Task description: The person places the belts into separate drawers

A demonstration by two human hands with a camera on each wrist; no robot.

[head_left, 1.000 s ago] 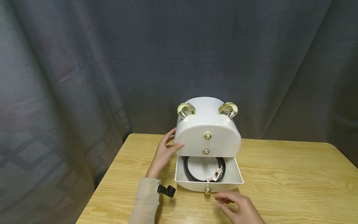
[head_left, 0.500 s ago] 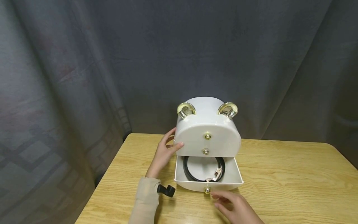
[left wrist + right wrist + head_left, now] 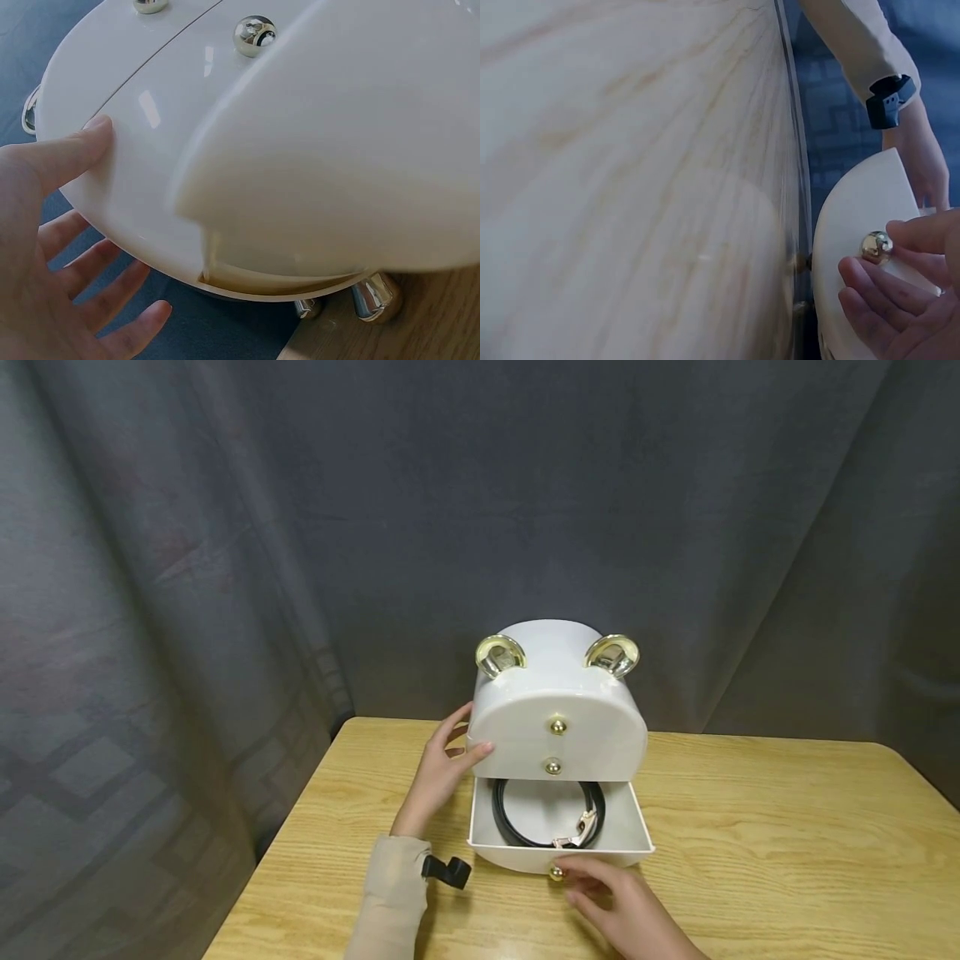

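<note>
A white jewellery box with a rounded top and two gold ear-shaped ornaments stood on the wooden desk, near its far edge and in front of a dark grey curtain. Its two upper drawers were pushed in, each marked by a small gold knob. The bottom drawer was pulled out toward the person, and inside it lay a black cord necklace coiled in a ring, with its gold-coloured clasp resting near the front wall of the drawer.

The left hand rested against the left side of the box, thumb on the front face and the other fingers spread along the side wall; the fingers were straight and gripped nothing, as the left wrist view also showed. A beige sleeve covered that forearm, with a black wrist mount just beside the drawer's left corner.

The right hand lay at the front of the open drawer, its fingertips at the drawer's gold knob. In the right wrist view the fingers curled under and beside that knob, touching it, though whether they pinched it could not be told.
</note>
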